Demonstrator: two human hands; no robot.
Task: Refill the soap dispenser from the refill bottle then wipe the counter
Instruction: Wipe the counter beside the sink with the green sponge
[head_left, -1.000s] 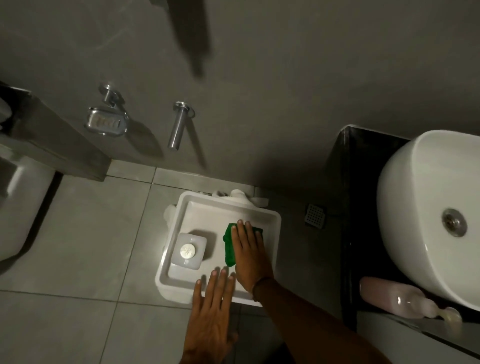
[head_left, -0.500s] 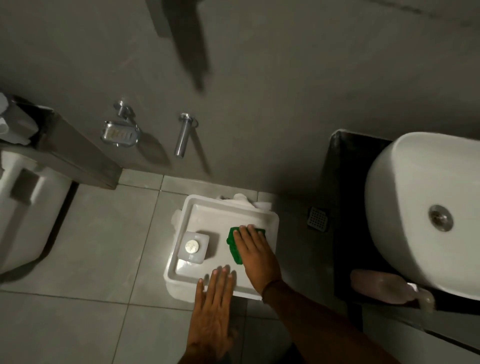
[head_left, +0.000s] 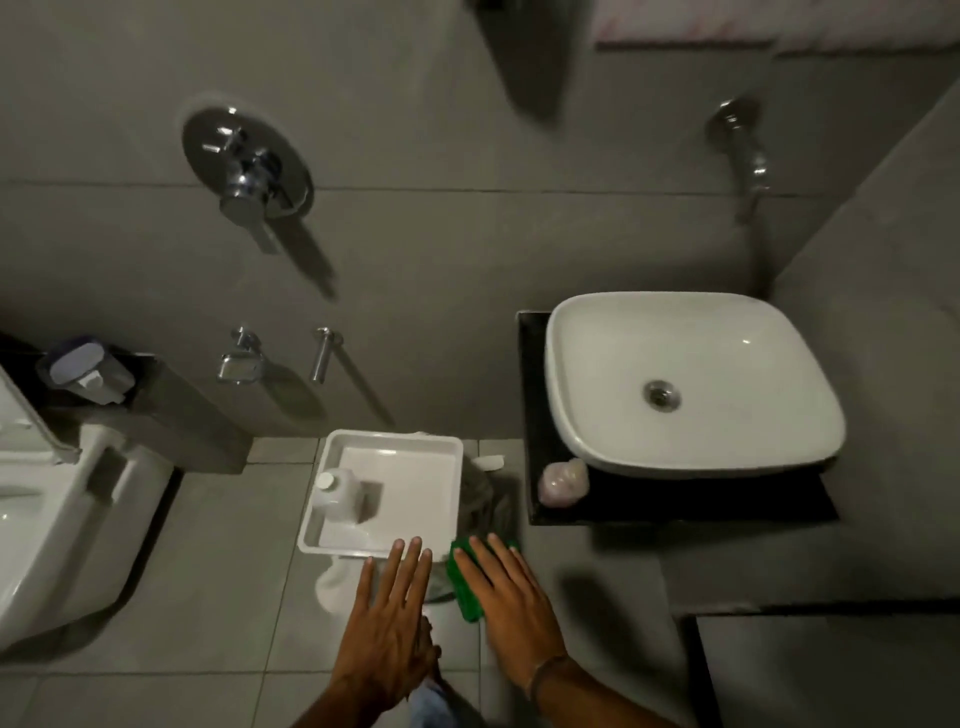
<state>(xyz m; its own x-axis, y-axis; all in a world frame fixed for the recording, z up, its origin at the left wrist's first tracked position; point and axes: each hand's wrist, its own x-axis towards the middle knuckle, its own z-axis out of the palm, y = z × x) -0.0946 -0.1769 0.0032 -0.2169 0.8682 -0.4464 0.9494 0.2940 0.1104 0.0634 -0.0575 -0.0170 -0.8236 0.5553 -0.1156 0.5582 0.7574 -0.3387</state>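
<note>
Head view looks steeply down into a dim, grey-tiled bathroom, and everything below is placed relative to the white tray (head_left: 451, 470), a shallow square dish raised above the floor tiles. Inside the tray, against its left wall, stands the refill bottle (head_left: 338, 492), white with a round white cap, upright. The rest of the tray floor is bare.

Just past the tray's near rim the left hand (head_left: 390, 618) is spread flat, palm down, fingers straight and together, their tips reaching the rim; it grips nothing. Beside it, off the tray's near right corner, the right hand (head_left: 508, 597) lies flat and open-fingered on top of a green cloth (head_left: 466, 587), pressing it rather than clutching it. What surface the cloth lies on cannot be told from this angle.

To the right of the tray a black desk (head_left: 675, 506) carries a white basin (head_left: 691, 379) with a metal drain. At the desk's near left corner, the side closest to the tray, sits the soap dispenser (head_left: 562, 481), pale pink; it is blurred, and whether it stands or lies cannot be told.

Left of the tray part of a white toilet (head_left: 57, 519) shows. Beyond the tray, on the wall, hang a chrome soap dish (head_left: 238, 364) and a spout (head_left: 322, 354), with a round mixer valve (head_left: 248, 169) higher up.
</note>
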